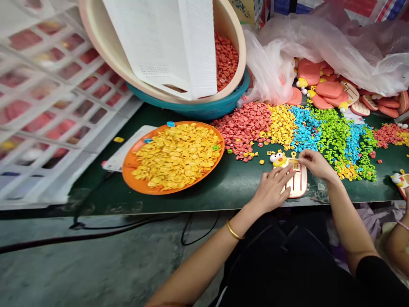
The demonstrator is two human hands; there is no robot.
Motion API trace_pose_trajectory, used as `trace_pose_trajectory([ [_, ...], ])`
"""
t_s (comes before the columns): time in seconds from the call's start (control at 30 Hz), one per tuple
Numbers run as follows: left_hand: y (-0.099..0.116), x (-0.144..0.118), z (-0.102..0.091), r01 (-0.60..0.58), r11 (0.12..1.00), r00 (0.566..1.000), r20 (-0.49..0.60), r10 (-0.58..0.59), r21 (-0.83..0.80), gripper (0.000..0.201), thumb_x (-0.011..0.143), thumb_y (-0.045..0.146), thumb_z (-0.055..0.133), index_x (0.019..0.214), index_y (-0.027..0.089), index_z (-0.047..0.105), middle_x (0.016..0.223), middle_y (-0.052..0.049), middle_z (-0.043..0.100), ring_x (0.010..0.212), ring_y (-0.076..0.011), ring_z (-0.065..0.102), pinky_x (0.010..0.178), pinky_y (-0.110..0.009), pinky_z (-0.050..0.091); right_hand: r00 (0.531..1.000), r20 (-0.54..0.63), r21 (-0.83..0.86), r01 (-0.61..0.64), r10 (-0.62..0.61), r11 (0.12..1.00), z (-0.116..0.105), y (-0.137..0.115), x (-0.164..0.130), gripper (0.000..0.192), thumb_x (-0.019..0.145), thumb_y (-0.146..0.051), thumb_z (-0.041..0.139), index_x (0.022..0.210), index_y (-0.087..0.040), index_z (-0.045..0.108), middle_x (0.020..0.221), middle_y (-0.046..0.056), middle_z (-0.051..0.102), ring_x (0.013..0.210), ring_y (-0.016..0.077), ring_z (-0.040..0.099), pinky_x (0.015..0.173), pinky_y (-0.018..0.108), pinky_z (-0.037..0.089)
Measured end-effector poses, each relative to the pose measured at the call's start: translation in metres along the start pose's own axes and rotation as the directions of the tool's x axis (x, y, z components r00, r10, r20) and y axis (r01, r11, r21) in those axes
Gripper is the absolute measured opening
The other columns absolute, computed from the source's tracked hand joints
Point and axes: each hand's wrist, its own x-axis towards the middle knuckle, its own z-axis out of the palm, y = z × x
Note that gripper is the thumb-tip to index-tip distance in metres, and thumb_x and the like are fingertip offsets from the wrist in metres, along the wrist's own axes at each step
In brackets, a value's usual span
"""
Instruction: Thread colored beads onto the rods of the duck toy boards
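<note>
Our left hand [271,187] lies flat on a small toy [295,179] at the table [223,187] edge; our right hand [315,163] pinches its top (light, rigid plastic, best gripped by its edges).

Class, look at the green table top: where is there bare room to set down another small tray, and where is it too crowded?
Bare green table lies between the orange plate and the left hand, running along the near edge. A smaller strip lies left of the plate, by the white sheet. Behind, the coloured bead piles and tubs crowd it.
</note>
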Motion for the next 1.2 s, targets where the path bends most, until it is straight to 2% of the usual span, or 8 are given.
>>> trace_pose_trajectory([
  [0.1,-0.001,0.001,0.002,-0.025,0.999,1.000,0.001,0.025,-0.030,0.052,0.098,0.032,0.042,0.150,0.030,0.042,0.153,-0.006,0.048,0.129,-0.0298,0.046,0.092,-0.044,0.042,0.986,-0.138,-0.124,-0.107,0.090,0.986,0.011,0.011,-0.022,0.012,0.087,-0.023,0.053,0.080,-0.020,0.061,0.076,0.001,0.059,0.073,0.0169,0.053,0.070,0.029,0.042],
  [0.2,0.000,-0.002,0.006,0.046,0.997,0.995,-0.085,-0.050,-0.056,0.050,0.096,0.037,0.046,0.145,0.023,0.049,0.143,-0.011,0.055,0.127,-0.0313,0.046,0.095,-0.046,0.043,0.945,-0.326,-0.239,-0.074,-0.009,0.968,0.027,0.013,-0.029,0.018,0.092,-0.023,0.050,0.082,-0.020,0.065,0.086,0.006,0.059,0.083,0.0195,0.055,0.078,0.031,0.046],
  [0.33,0.006,-0.005,0.014,0.118,0.987,0.952,-0.268,-0.145,-0.113,0.049,0.091,0.039,0.054,0.132,0.013,0.056,0.129,-0.017,0.056,0.119,-0.0321,0.048,0.101,-0.048,0.043,0.915,-0.370,-0.330,0.034,-0.162,0.944,0.047,0.015,-0.051,0.026,0.097,-0.024,0.045,0.086,-0.019,0.069,0.089,0.008,0.059,0.088,0.0207,0.056,0.083,0.032,0.048],
  [0.5,0.007,-0.005,0.017,0.100,0.984,0.931,-0.336,-0.144,-0.147,0.044,0.085,0.038,0.061,0.121,0.013,0.054,0.119,-0.016,0.054,0.113,-0.0316,0.049,0.099,-0.049,0.046,0.939,-0.222,-0.324,0.182,-0.262,0.928,0.062,0.004,-0.052,0.032,0.096,-0.017,0.041,0.097,-0.021,0.073,0.092,0.007,0.064,0.089,0.0195,0.058,0.083,0.030,0.049],
  [0.63,0.005,-0.007,0.017,0.114,0.981,0.926,-0.342,-0.163,-0.159,0.043,0.087,0.043,0.063,0.117,0.015,0.053,0.119,-0.016,0.054,0.112,-0.0306,0.050,0.098,-0.048,0.046,0.967,-0.134,-0.344,0.161,-0.218,0.925,0.053,-0.027,0.007,0.032,0.097,-0.017,0.044,0.109,-0.020,0.073,0.104,0.010,0.068,0.098,0.0209,0.059,0.088,0.032,0.047],
  [0.73,0.005,-0.009,0.015,0.145,0.980,0.932,-0.314,-0.182,-0.138,0.043,0.089,0.047,0.061,0.116,0.016,0.054,0.117,-0.015,0.056,0.112,-0.0310,0.050,0.098,-0.048,0.045,0.978,0.116,-0.538,0.208,-0.173,0.817,0.042,-0.046,0.051,0.023,0.093,-0.020,0.055,0.098,-0.019,0.078,0.098,0.012,0.070,0.102,0.0252,0.055,0.089,0.035,0.043],
  [0.9,0.007,-0.008,0.011,0.196,0.976,0.944,-0.251,-0.215,-0.098,0.055,0.088,0.049,0.061,0.132,0.016,0.052,0.129,-0.016,0.054,0.116,-0.0328,0.047,0.100,-0.049,0.043,0.895,0.421,-0.648,0.410,-0.147,0.642,0.038,-0.059,0.073,0.025,0.091,-0.011,0.054,0.095,-0.016,0.078,0.095,0.012,0.071,0.101,0.0240,0.055,0.079,0.031,0.037],
  [1.2,0.006,-0.010,0.013,0.162,0.983,0.904,-0.387,-0.182,-0.085,0.045,0.091,0.039,0.057,0.125,0.010,0.056,0.130,-0.021,0.053,0.120,-0.0319,0.049,0.102,-0.048,0.045,0.806,0.496,-0.616,0.588,-0.322,0.524,0.034,-0.045,0.078,0.023,0.097,-0.014,0.050,0.103,-0.013,0.072,0.108,0.014,0.067,0.102,0.0245,0.054,0.083,0.034,0.038],
])
